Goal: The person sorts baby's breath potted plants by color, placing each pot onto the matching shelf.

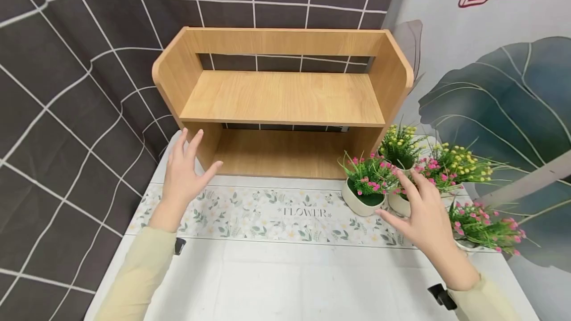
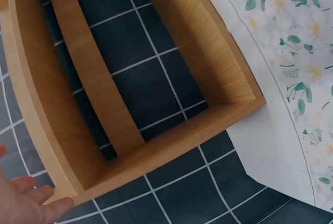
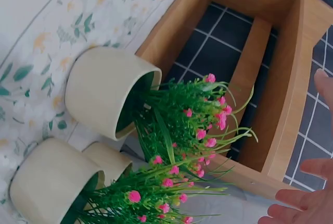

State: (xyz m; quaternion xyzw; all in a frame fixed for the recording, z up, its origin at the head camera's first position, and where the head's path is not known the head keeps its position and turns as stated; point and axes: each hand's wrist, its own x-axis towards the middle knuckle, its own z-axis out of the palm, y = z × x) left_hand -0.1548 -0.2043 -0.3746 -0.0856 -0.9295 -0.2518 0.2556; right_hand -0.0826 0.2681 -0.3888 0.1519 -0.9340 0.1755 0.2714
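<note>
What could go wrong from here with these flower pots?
1. The bare right hand hovers near the round cream pot of pink flowers by the two-tier light-brown wooden shelf; a sideways sweep might tip it.
2. The pink-flowered cream pot nearest the right edge of the white table has blooms reaching past that edge in the head view; a bump could send it off.
3. Clustered foliage overlaps; lifting one pot might drag another.

Wrist views' edges crop left hand (image 2: 23, 203) and right hand (image 3: 315, 198).
</note>
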